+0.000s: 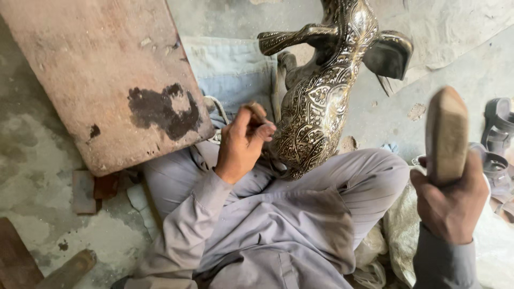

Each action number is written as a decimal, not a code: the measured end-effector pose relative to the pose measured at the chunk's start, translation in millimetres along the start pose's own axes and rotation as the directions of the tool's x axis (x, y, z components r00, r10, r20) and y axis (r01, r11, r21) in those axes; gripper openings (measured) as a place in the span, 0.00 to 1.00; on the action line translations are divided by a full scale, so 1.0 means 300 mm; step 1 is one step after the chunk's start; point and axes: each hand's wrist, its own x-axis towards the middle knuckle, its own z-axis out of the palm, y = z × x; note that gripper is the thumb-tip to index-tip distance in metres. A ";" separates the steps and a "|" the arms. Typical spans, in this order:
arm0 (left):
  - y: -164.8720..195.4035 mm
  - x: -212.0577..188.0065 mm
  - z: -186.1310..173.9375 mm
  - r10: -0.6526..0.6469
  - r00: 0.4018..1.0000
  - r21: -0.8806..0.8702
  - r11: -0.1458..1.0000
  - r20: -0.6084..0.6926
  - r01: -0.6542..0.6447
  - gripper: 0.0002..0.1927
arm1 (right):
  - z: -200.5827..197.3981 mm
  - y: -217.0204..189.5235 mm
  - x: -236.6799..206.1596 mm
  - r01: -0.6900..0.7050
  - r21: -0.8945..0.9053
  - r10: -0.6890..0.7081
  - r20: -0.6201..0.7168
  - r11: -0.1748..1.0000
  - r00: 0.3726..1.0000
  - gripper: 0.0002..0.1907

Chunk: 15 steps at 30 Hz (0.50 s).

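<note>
Engraved brass figure (321, 101), chisel (257, 111), wooden mallet (445, 134)

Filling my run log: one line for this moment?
left hand: chisel on metal figure | right hand: wooden mallet raised

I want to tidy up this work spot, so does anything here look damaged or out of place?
The wooden board on the left has a dark, patchy stain near its lower edge, and its surface looks worn. The concrete floor around it is cracked and littered with small scraps. The engraved metal figure itself looks intact.
</note>
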 end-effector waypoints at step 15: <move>0.094 0.332 0.174 0.129 0.794 0.210 0.928 0.594 -0.308 0.24 | -0.053 0.106 0.055 -0.014 -0.065 0.012 -0.037 0.998 0.999 0.17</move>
